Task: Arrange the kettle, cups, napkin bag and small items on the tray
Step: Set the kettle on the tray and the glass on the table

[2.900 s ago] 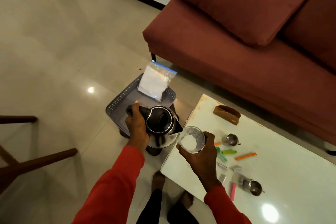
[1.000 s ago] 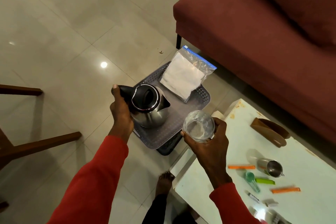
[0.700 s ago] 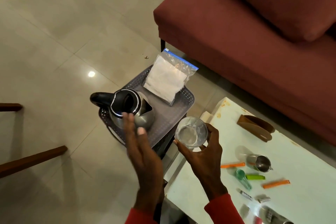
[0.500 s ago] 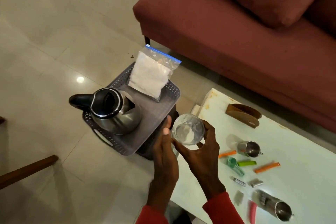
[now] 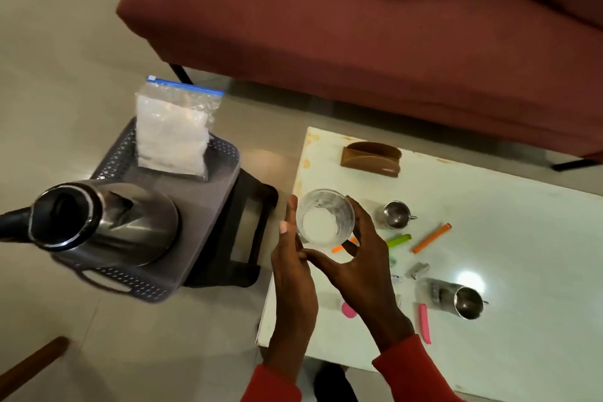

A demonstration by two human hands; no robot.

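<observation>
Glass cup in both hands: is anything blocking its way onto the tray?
Nothing visible does. The glass cup is beside the tray, whose bare middle lies open between the kettle and the napkin bag.
</observation>
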